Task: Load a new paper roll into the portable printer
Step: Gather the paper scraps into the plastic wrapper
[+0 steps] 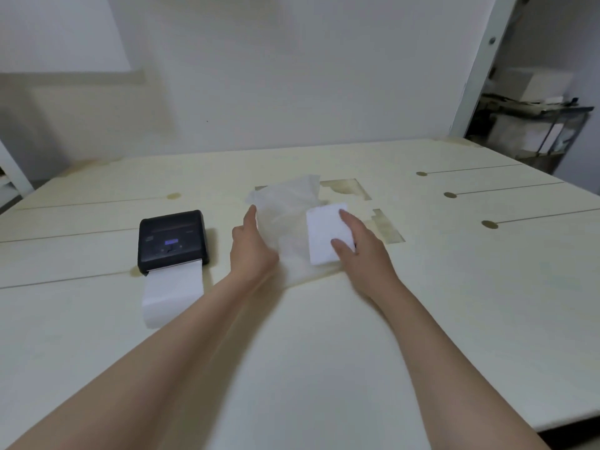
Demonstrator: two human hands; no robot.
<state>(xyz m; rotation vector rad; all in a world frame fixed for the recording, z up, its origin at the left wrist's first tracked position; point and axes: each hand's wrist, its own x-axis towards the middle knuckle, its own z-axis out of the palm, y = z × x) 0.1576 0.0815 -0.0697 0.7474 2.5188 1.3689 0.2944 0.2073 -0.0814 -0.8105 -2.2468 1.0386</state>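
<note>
While both bare arms reach forward across the pale table (324, 352), the hands meet at a clear plastic bag (285, 209) lying near the middle of the tabletop. The left hand (251, 245) sits at the bag's nine o'clock side, fingers loosely curled against the film with the thumb raised toward twelve o'clock; whether it actually pinches the plastic cannot be told. The right hand (360, 245) rests at the bag's three o'clock side, fingers spread over a white paper pack (324, 237), thumb on its near face and a fingertip on its far edge, so it appears to hold the pack lightly rather than in a tight fist. That white pack lies touching the bag, at its right edge. At nine o'clock from the hands, well apart from them, stands the black printer (172, 238), flat on the table with a small lit display on top. A strip of white paper (173, 293) hangs out of its near slot toward six o'clock and lies on the table.
</note>
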